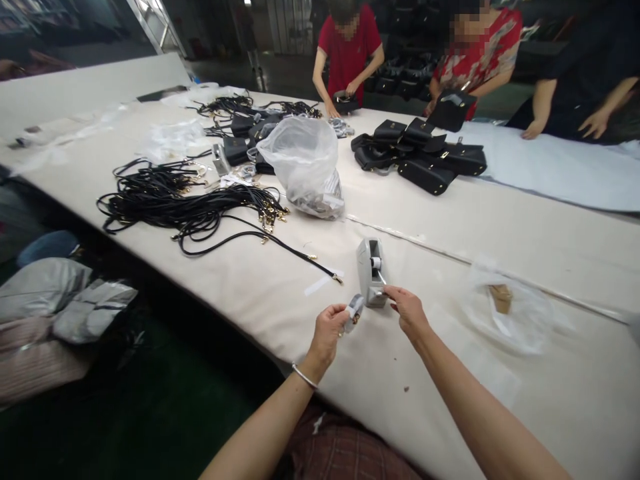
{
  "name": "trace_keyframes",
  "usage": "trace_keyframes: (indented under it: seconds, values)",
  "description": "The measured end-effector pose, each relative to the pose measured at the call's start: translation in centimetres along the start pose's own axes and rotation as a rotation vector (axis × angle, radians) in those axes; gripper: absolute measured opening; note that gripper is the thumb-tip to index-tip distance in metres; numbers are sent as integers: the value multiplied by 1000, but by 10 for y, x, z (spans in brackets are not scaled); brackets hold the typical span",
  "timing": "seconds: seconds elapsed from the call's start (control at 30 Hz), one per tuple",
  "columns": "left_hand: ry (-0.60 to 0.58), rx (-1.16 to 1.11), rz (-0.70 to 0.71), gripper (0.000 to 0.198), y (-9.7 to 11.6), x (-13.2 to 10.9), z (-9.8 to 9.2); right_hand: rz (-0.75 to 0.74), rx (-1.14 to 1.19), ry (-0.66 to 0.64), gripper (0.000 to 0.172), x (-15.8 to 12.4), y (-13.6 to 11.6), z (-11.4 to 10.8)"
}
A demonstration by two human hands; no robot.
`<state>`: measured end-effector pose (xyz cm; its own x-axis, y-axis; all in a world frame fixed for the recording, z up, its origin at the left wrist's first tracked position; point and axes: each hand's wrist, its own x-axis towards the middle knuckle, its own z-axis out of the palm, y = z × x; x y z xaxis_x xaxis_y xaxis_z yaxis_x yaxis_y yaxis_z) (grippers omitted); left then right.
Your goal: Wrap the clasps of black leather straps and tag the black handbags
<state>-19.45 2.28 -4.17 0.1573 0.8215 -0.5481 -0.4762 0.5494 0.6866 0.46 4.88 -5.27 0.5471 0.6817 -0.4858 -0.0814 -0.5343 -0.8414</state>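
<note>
Closest to me is the checked cloth over my lap (345,453), and my bare forearms reach out past it, a thin silver bangle (305,376) on the left wrist. My left hand (327,337) is closed, pinching a small wrapped bundle (355,312) with a bit of gold hardware showing at its edge. My right hand (407,310) is just beside it, its fingertips (391,293) drawn together at the mouth of a grey tape dispenser (371,273). Whatever they pinch there is too small to make out. The dispenser stands on the cream surface (550,400) with its white tape roll (375,263) showing.

Just past it, a black cord (280,248) ends in a gold clip near a white paper strip (317,285). It runs back to a heap of black cords (190,207) with gold clasps. A clear plastic bag (303,163) sits beside them, and black handbags (420,157) lie in a cluster farther right. Another clear bag (505,307) lies to my right. Across the surface, a co-worker in a red shirt (347,53) handles a black bag (345,100), and another in black has both hands on a pale blue sheet (550,167).
</note>
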Motion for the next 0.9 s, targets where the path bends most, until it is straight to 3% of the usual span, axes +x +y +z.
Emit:
trace_keyframes:
  seconds: [0.23,0.4,0.53,0.63,0.77,0.9]
  values:
    - [-95,-73,-127,40,6,16,-4,69,29,23,19,-20,27,-9]
    - [-147,-18,-117,43,10,20,-3,123,-28,-37,34,-26,42,-18]
    - [-149,100,-31,37,9,18,1,11,-37,-278,41,-62,16,-31]
    - [-192,352,136,27,6,10,7,-82,-81,-431,37,-88,-10,-30]
    - [-222,672,376,16,3,-8,21,-158,-143,-428,34,-95,-23,-28]
    - [-194,800,431,16,-2,-23,33,-182,-183,-408,34,-85,-14,-41]
